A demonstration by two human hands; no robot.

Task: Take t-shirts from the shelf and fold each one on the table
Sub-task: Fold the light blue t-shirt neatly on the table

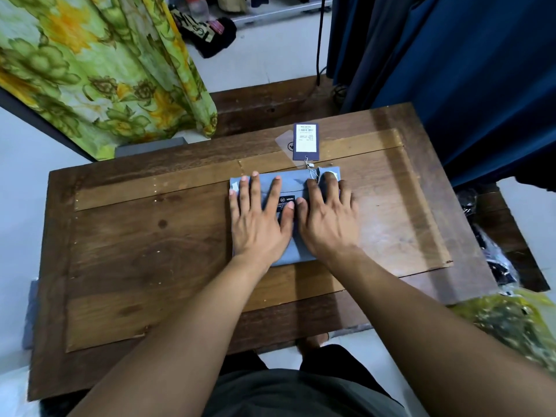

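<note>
Blue-grey t-shirt [290,188] lay folded down to a compact rectangle, slightly right of table centre, toward 1 o'clock on the wooden table [144,254]. Pressed flat under both hands. Left hand [258,218] spread on the left half, fingers straight and splayed, tips reaching the far edge at 12 o'clock. Right hand [326,218] same on the right half, fingers straight, thumb touching the left thumb near the black label [286,201]. No gripping or pinching, just palms down, smoothing.

Hang tag [306,142] off the shirt's far edge at 12 o'clock, lying on the table, tied by a thin string, with a clear plastic tag partly under it.

Progress, judged: this one shirt looked about finished, final fold in, only flattening left. Edges mostly squared, near edge hidden under the wrists, so tidiness there could not be told. Remaining: set it aside, fetch the next shirt.

Shelf not identifiable in view, so count of shirts left unknown. No finished pile clearly seen; grey-blue cloth [31,314] peeked past the table's left edge at 9 o'clock, could be a shirt, could not tell. Bagged dark items [493,260] at 3 o'clock, off the table, contents unclear. Green floral curtain [99,70] at 10 o'clock, dark blue fabric [469,85] at 2 o'clock.
</note>
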